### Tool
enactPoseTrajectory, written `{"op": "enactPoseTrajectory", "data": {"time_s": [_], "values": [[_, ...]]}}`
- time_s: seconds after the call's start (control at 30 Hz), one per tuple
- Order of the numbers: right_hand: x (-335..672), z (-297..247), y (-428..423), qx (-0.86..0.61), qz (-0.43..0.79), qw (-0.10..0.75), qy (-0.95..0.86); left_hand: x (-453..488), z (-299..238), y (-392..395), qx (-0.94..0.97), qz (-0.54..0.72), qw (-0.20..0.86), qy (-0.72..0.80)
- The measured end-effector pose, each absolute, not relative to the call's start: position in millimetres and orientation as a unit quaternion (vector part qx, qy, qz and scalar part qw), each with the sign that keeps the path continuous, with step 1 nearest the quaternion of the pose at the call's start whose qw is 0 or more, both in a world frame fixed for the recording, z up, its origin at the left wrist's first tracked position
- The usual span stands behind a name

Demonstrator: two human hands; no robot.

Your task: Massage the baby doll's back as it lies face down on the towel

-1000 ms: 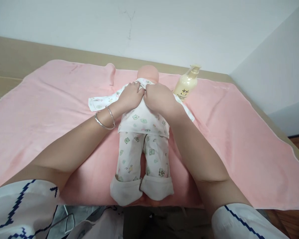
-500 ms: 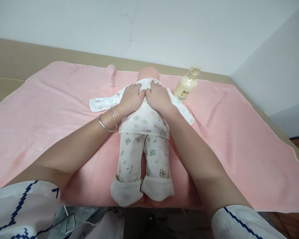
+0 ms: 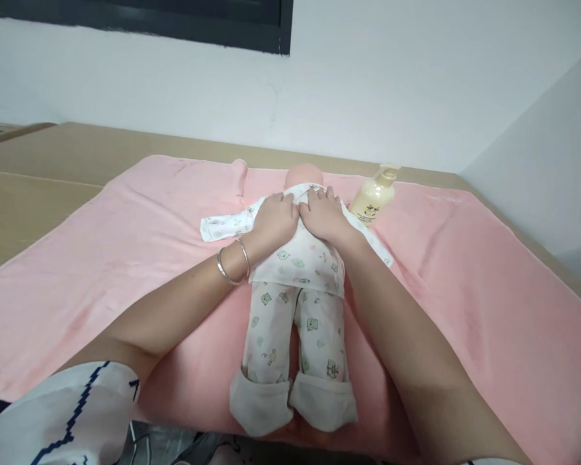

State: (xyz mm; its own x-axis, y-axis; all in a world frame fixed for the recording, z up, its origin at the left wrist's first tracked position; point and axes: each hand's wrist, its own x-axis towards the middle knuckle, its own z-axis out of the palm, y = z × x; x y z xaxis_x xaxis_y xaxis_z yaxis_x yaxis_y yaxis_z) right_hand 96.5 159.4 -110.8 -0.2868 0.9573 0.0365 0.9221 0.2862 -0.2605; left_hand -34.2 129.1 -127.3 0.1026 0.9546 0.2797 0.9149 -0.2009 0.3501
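Observation:
A baby doll in a white top and trousers printed with small animals lies stretched out on a pink blanket. Its bare round head points away from me, and no face shows. My left hand, with two silver bangles on the wrist, lies flat on the upper left of the doll's torso. Beside it my right hand rests on the upper right, fingers spread toward the shoulder. The thumbs nearly meet in the middle. Both hands are open and hold nothing.
A cream-coloured pump bottle stands tilted on the blanket by the doll's right-hand sleeve. Behind the wooden table rises a white wall with a dark window frame. A folded blanket edge lies left of the head.
My view has tilted up, so the doll and blanket sit lower and farther right, and the dark frame appears. Both hands stay on the doll; the right fingers look more spread.

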Motion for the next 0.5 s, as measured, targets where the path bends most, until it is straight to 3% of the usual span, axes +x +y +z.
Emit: {"op": "enactPoseTrajectory", "data": {"time_s": [0.13,0.4,0.5], "values": [[104,-105,161,-0.563,0.082,0.067,-0.820,-24,-109,112,0.759,0.188,0.048,0.622],[98,-70,124,-0.572,0.020,-0.053,-0.818,-48,-123,143,0.714,0.254,0.147,0.635],[98,-69,126,-0.580,0.018,-0.044,-0.813,-47,-127,146,0.713,0.262,0.128,0.637]]}}
